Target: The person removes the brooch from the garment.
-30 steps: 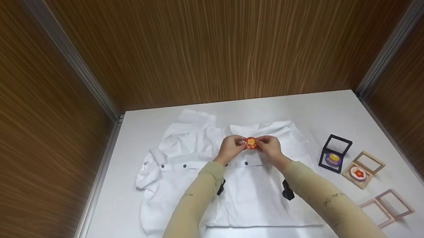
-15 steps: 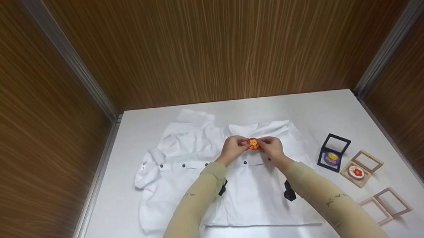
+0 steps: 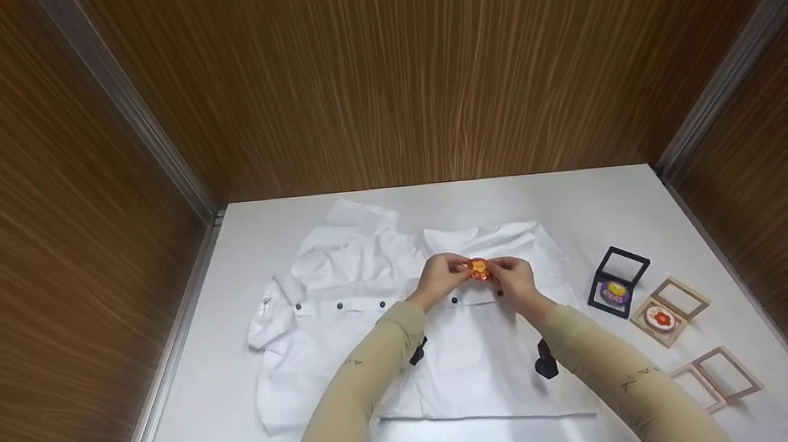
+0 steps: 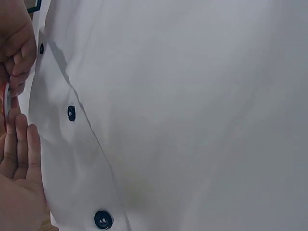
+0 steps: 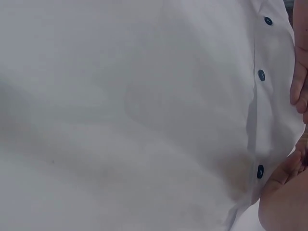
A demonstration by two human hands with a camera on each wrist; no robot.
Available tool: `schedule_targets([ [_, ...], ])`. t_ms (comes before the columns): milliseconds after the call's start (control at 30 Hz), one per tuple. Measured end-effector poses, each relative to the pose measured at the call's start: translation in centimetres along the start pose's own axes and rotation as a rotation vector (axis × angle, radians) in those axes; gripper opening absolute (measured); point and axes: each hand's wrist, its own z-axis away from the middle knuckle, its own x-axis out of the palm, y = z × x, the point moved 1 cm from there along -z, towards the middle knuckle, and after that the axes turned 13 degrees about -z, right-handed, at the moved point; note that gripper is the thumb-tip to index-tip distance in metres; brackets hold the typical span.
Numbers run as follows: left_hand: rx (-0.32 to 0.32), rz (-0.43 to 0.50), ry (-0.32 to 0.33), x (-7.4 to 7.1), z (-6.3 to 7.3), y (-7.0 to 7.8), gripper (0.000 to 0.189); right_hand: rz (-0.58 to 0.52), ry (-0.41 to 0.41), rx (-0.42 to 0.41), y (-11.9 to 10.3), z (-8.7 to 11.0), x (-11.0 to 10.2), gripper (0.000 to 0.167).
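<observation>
My left hand (image 3: pixel 439 277) and my right hand (image 3: pixel 514 279) pinch opposite edges of a round red button badge (image 3: pixel 478 268) with a yellow figure on its face. They hold it over the upper part of a white shirt (image 3: pixel 474 368), just beyond its line of dark buttons (image 3: pixel 454 301). From the left wrist, the badge (image 4: pixel 7 103) shows only as a thin edge between the fingertips of both hands. The right wrist view has the shirt (image 5: pixel 144 120) filling most of it, with my right hand (image 5: pixel 284 192) at the lower right; the badge is hidden there.
To the right on the white table (image 3: pixel 614 198) stand an open black frame case (image 3: pixel 608 308) with a purple and yellow badge (image 3: pixel 615 293), a wooden one (image 3: pixel 669 339) with a red-flower badge (image 3: pixel 659 317), and a pink one (image 3: pixel 723 382). Wood-grain panels (image 3: pixel 384 83) enclose the table.
Both hands have shifted slightly to the right with the badge still pinched between them. The shirt and cases keep their places on the table.
</observation>
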Motion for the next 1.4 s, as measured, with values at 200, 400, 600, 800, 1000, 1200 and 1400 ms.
schedule_targets([
  [200,0.010,0.012,-0.002,0.4,0.1,0.4,0.022,-0.037,0.006,0.030,-0.1,0.3,-0.6,0.033],
  [400,0.029,0.027,-0.001,0.9,0.0,0.5,0.021,-0.059,-0.007,0.008,-0.4,0.9,-1.3,0.033],
  [600,0.020,0.079,-0.023,1.5,0.2,0.3,0.020,-0.062,-0.013,0.022,-0.2,1.1,-1.8,0.033],
  [800,0.035,0.137,-0.034,2.1,0.6,0.0,0.021,-0.068,-0.015,-0.008,0.3,1.6,-2.4,0.030],
  [1000,0.045,0.146,-0.045,2.7,0.9,-0.1,0.023,-0.091,-0.016,-0.021,1.0,2.1,-3.1,0.027],
  [1200,0.056,0.107,-0.037,3.1,0.9,0.3,0.023,-0.022,0.022,0.000,1.4,2.3,-3.8,0.027],
  [1400,0.065,0.035,-0.020,3.4,1.0,0.8,0.024,0.090,0.028,0.014,1.4,2.8,-4.3,0.030],
])
